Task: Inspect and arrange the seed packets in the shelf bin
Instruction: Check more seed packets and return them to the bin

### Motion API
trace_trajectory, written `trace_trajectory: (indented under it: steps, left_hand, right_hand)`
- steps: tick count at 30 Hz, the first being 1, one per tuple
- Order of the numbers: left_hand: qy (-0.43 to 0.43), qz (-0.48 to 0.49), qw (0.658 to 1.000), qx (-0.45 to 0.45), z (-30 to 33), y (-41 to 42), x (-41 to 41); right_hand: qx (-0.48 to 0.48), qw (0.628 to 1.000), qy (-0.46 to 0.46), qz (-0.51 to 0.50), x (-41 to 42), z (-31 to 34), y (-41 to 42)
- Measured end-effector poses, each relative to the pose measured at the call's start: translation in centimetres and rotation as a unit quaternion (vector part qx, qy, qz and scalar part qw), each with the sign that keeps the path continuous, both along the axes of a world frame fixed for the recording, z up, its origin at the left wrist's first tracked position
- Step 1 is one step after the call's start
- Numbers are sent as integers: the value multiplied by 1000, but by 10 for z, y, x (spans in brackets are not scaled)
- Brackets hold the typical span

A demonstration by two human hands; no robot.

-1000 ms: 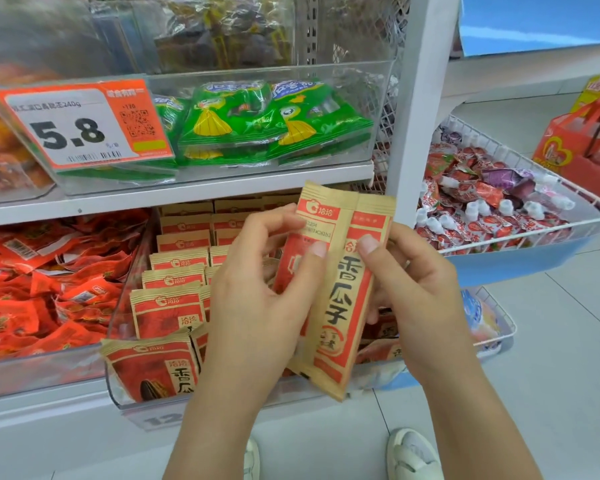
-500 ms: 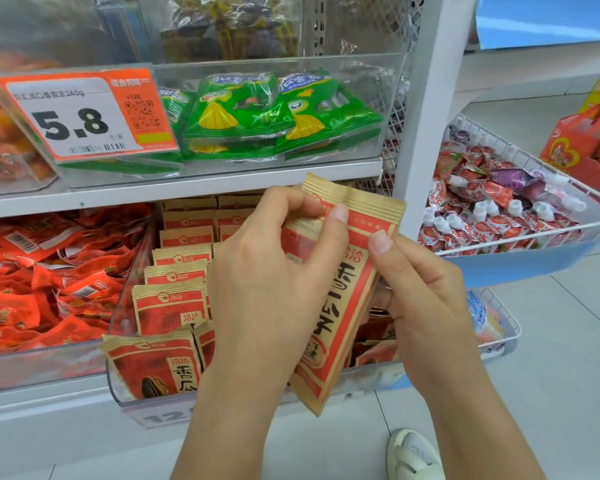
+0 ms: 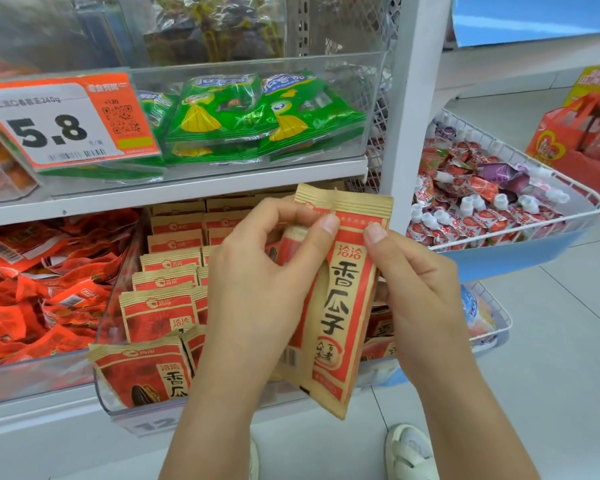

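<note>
Both hands raised close together — left hand (image 3: 257, 289) and right hand (image 3: 416, 292) pinching with curled fingers.

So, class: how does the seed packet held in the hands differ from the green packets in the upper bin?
The held packet is tan and red; the green packets are green with yellow.
The held packet is upright, pinched by the left hand and right hand; the green packets lie stacked flat.
Both are sealed snack packets.

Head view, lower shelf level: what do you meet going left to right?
Red snack packs → seed packets in the clear bin → left hand → held seed packet → right hand → wire basket of pouches.
</note>
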State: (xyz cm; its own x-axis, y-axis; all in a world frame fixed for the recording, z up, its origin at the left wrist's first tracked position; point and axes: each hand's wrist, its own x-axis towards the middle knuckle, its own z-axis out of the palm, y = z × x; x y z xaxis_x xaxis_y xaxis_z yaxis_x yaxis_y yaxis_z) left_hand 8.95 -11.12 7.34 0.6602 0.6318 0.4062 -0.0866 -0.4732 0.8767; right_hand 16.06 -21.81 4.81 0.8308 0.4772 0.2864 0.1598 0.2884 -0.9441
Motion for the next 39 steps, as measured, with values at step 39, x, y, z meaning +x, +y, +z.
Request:
trace_trajectory:
  steps: [39]
  left_hand:
    - [106,-23,954,280,-23,-5,-9]
  right_hand:
    - [-21,999,28,33,7,9,-6]
